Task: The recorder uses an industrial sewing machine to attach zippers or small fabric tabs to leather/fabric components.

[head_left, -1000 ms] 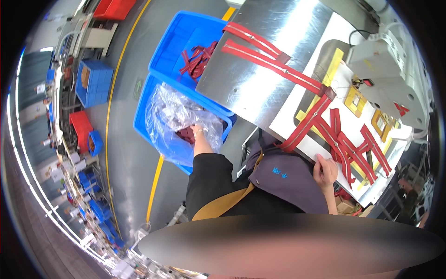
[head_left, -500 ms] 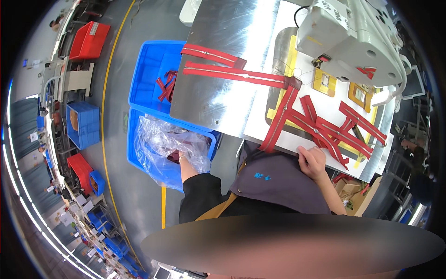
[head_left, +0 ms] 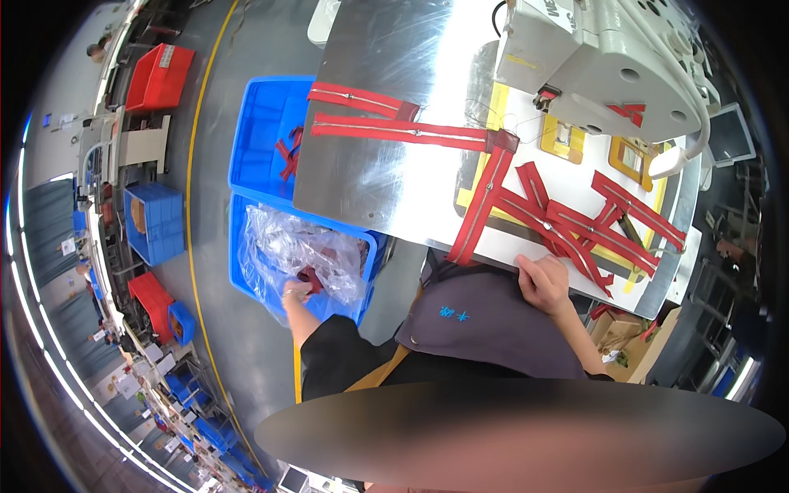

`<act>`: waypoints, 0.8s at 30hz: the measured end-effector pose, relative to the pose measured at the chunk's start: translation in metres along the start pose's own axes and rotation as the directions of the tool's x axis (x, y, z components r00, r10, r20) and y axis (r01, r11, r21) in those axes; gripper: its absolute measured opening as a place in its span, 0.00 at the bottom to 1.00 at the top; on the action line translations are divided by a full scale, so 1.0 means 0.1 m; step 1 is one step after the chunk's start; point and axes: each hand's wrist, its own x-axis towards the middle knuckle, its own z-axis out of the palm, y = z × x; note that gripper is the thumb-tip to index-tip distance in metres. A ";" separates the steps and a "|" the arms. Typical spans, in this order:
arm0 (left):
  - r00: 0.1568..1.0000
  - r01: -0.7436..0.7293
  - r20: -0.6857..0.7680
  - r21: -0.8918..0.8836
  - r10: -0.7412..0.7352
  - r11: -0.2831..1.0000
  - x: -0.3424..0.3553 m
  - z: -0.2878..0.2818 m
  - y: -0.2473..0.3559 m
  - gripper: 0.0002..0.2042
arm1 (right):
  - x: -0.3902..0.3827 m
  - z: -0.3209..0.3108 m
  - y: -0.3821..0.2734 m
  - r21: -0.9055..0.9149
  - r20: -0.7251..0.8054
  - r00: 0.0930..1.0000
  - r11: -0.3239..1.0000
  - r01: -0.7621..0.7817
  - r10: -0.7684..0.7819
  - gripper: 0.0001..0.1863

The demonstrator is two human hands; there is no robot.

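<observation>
My left hand [head_left: 297, 293] is at the clear plastic bag [head_left: 279, 246] in the lower blue bin [head_left: 239, 214], its fingers curled beside dark red pieces [head_left: 309, 279]; what it holds is hard to make out. My right hand [head_left: 542, 281] rests loosely curled at the white front edge of the worktable [head_left: 493, 271], with nothing visible in it. Red zipper strips [head_left: 394, 131], joined by darker red tabs [head_left: 501, 140], lie across the steel top [head_left: 345, 181] and white board, some crossing in a pile near my right hand.
A white machine [head_left: 608, 90] stands over the board with yellow plates [head_left: 563, 140]. An upper blue bin [head_left: 255, 107] holds red strips. Across the grey floor [head_left: 214, 287], past a yellow line, are red bins [head_left: 156, 78], blue crates [head_left: 152, 222] and workbenches. A cardboard box [head_left: 625, 345] sits below the table's right end.
The view has turned, so table and bins sit differently in the picture. My left hand has shifted left and down along the bag. My right hand stays at the table edge.
</observation>
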 end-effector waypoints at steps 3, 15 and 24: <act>0.998 -0.039 -0.047 -0.066 0.036 0.997 -0.28 -0.87 0.00 0.10 | -0.04 -0.04 0.04 0.001 -0.025 0.999 1.000 -0.028 0.028 0.17; -0.033 -0.914 0.336 -0.391 0.941 0.108 -3.70 -0.09 3.39 0.06 | 0.36 -0.23 -0.10 0.255 -0.039 0.987 0.956 -0.143 0.158 0.16; -0.103 -0.931 0.439 -0.358 0.893 0.069 -4.05 1.05 4.10 0.14 | 0.46 -0.63 0.08 0.316 -0.144 0.700 0.703 -0.637 0.699 0.11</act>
